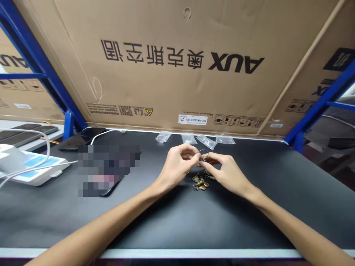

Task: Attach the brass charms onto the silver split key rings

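Note:
My left hand and my right hand meet above the middle of the black table mat, fingertips pinched together. Between them is a thin metal key ring, its loop standing up above the fingers, with small brass-coloured links at its base. The fingers partly hide those links. Just below the hands lies a small pile of brass-coloured metal charms, some with rings of their own. One more charm rests beside the pile, partly covered by my right hand.
Several small clear plastic bags lie along the mat's back edge, before a large cardboard box. A phone, mostly blurred out, is at left. Beyond it are a white device with cables and blue frame posts.

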A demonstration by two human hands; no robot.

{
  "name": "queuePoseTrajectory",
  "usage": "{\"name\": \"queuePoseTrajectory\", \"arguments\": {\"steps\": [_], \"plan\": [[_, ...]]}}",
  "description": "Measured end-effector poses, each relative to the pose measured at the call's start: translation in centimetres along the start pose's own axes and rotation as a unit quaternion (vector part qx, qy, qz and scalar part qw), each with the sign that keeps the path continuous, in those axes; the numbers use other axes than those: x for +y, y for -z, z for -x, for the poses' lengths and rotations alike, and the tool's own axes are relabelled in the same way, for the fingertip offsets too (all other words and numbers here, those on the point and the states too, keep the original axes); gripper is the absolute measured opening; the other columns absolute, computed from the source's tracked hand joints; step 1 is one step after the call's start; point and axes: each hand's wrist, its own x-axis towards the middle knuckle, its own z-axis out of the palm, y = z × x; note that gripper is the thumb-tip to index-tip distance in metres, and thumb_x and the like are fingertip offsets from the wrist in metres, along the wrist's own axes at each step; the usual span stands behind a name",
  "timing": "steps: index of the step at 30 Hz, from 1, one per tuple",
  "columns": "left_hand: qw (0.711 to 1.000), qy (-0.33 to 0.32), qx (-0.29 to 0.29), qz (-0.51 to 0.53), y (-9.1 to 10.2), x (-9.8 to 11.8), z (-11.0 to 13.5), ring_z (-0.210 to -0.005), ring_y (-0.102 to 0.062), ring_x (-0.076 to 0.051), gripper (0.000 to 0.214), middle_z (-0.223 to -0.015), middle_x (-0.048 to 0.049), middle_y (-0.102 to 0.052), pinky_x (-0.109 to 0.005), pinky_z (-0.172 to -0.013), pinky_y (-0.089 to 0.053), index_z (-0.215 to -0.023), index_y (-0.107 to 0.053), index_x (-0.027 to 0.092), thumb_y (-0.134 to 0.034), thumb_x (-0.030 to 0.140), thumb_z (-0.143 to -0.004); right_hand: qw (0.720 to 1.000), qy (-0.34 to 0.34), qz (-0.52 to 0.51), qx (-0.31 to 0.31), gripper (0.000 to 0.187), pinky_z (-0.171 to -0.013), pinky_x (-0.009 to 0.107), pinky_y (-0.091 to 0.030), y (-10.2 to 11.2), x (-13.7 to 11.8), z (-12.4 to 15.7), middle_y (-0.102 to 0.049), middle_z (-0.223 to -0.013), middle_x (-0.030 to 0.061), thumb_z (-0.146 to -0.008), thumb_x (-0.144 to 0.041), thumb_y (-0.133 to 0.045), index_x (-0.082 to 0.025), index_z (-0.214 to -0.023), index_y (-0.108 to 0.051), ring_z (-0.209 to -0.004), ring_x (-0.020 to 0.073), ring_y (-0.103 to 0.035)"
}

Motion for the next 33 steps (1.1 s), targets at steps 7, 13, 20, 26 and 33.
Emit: {"name": "queuePoseTrajectory", "arguments": {"steps": [7,13,20,26,33], "plan": [[0.999,0.004,0.021,0.03,-0.1,-0.5,-0.1,-0.063,-0.062,-0.011,0.01,-0.072,-0.0011,-0.067,-0.022,-0.061,-0.05,-0.08,-0.065,0.015,-0.064,0.024,-0.083,0.996,0.033,0.079,0.035,0.022,-0.082,0.036,-0.05,-0.2,-0.1,0.3,-0.071,-0.097,0.0064,-0.094,-0.031,-0.052,-0.02,-0.104,-0.068,-0.087,0.0216,-0.065],[1.0,-0.007,0.03,0.001,-0.1,-0.5,0.0,-0.063,-0.062,-0.013,0.017,-0.072,-0.0024,-0.068,-0.022,-0.055,-0.048,-0.079,-0.065,0.015,-0.064,0.031,-0.085,0.997,0.027,0.054,0.049,0.022,-0.072,0.033,-0.051,-0.6,-0.1,0.2,-0.065,-0.087,0.004,-0.094,-0.037,-0.055,-0.022,-0.093,-0.071,-0.078,0.0186,-0.061],[0.99,-0.069,0.052,-0.11,0.1,0.3,0.2,-0.062,-0.055,-0.011,0.015,-0.068,0.0006,-0.063,-0.023,-0.059,-0.045,-0.075,-0.063,0.015,-0.066,0.028,-0.083,0.998,0.006,-0.059,0.009,0.027,-0.09,0.036,-0.053,-1.1,-0.1,0.1,-0.067,-0.113,0.0066,-0.092,-0.039,-0.057,-0.022,-0.11,-0.068,-0.101,0.0218,-0.064],[0.995,-0.045,0.046,-0.079,0.2,0.8,0.1,-0.062,-0.057,-0.012,0.021,-0.07,-0.0004,-0.065,-0.023,-0.056,-0.045,-0.076,-0.064,0.015,-0.066,0.034,-0.084,0.999,-0.002,-0.044,0.006,0.028,-0.092,0.04,-0.05,-1.0,-0.9,0.3,-0.074,-0.1,0.0066,-0.095,-0.037,-0.051,-0.02,-0.101,-0.072,-0.094,0.0239,-0.067],[0.996,0.077,-0.042,0.034,0.6,0.4,-0.5,-0.059,-0.059,-0.012,0.034,-0.065,-0.0026,-0.065,-0.023,-0.056,-0.048,-0.077,-0.067,0.013,-0.062,0.046,-0.087,0.999,0.0,0.013,0.035,0.023,-0.075,0.031,-0.048,-0.4,-0.9,0.4,-0.073,-0.087,0.0025,-0.094,-0.032,-0.053,-0.021,-0.088,-0.073,-0.08,0.0198,-0.065]]}}
